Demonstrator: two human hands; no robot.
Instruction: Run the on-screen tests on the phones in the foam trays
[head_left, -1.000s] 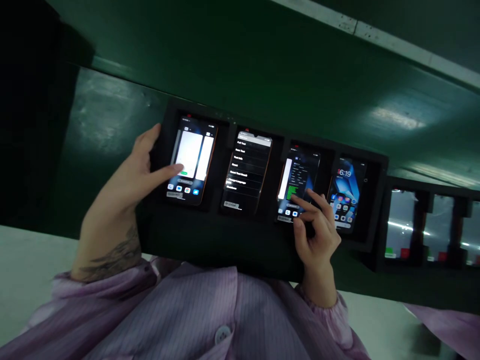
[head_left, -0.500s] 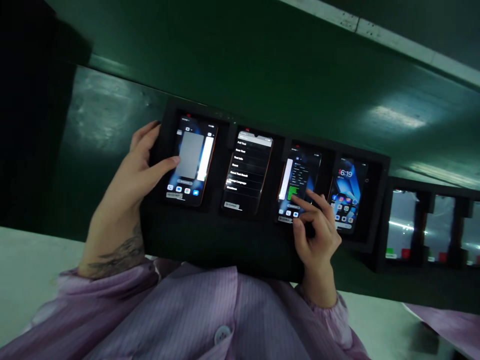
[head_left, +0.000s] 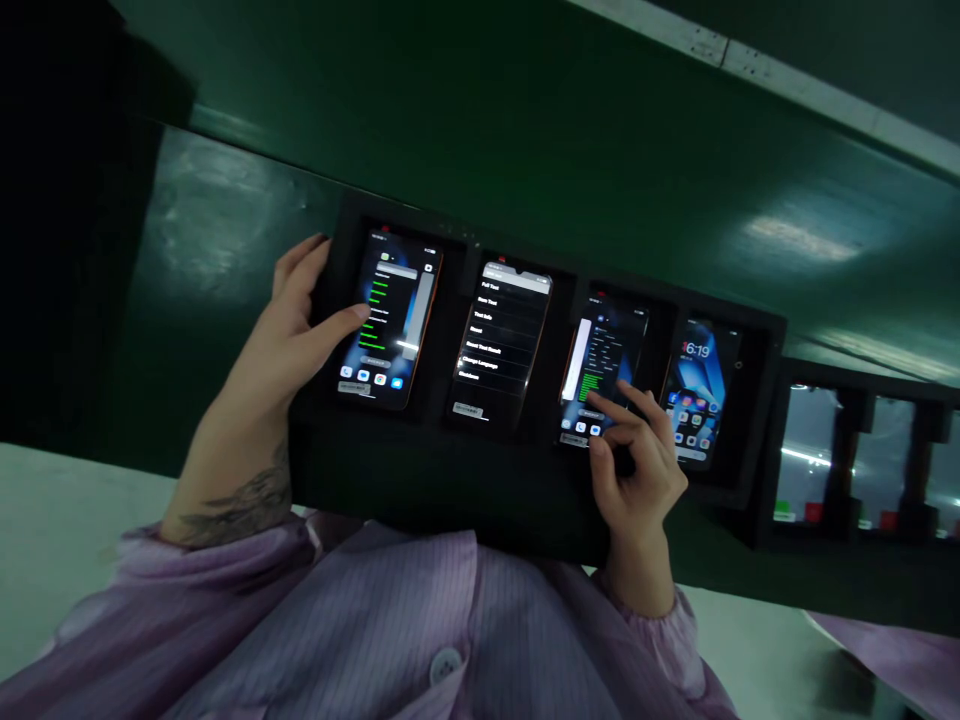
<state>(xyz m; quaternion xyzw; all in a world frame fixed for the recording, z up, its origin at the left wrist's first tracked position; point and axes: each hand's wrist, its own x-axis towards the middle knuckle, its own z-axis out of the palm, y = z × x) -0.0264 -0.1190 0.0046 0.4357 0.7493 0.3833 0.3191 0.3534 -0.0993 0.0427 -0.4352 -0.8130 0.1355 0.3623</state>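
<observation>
A black tray point(head_left: 517, 455) holds a row of smartphones, each in its own recess. My left hand point(head_left: 289, 335) is open at the tray's left end, its thumb on the screen of the leftmost phone point(head_left: 394, 320), which shows an app card with green lines. The second phone point(head_left: 499, 340) displays a white text menu on black. Over the third phone point(head_left: 607, 345), my right hand point(head_left: 637, 465) has its fingers apart, one fingertip at the screen by green text; I cannot tell if it touches. To its right, the fourth phone point(head_left: 701, 385) shows a home screen reading 6:19.
A second black tray point(head_left: 844, 400) at the right holds more lit phones with green and red patches. Both trays rest on a green surface point(head_left: 225, 220). A pale metal strip point(head_left: 825, 85) runs along the far side. Purple fabric point(head_left: 892, 655) shows at lower right.
The leftmost phone's screen has switched from a blank grey card to one with green lines, and its white card has slid right. Both hands keep nearly the same pose; the view shifts slightly.
</observation>
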